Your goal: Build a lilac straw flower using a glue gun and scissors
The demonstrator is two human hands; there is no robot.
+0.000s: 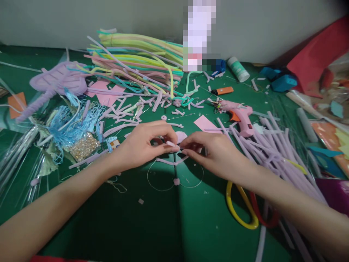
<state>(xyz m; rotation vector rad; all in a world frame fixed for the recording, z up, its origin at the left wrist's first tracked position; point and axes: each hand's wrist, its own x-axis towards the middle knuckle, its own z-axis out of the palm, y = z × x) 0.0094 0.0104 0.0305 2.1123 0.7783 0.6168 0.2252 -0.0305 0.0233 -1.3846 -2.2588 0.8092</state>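
My left hand (147, 143) and my right hand (215, 153) meet above the middle of the table, fingertips almost touching. Thumb and fingers of the left are closed on a short lilac pipe cleaner piece (171, 144). The right pinches close beside it; what lies between its fingertips is too small to make out. Behind the fingers shows a rounded lilac piece (181, 137). Below them lies a thin wire loop (160, 190) with a curved lilac strip (174, 162) across it and a small lilac ball (176, 182) at its lower edge.
Bundled coloured pipe cleaners (136, 65) lie at the back. A pink glue gun (242, 116) and orange lighter (224, 90) sit right of centre. Yellow-and-red-handled scissors (241, 214) lie by my right forearm, near lilac stems (272, 145). Blue tassels (68, 123) and beads (84, 145) are left.
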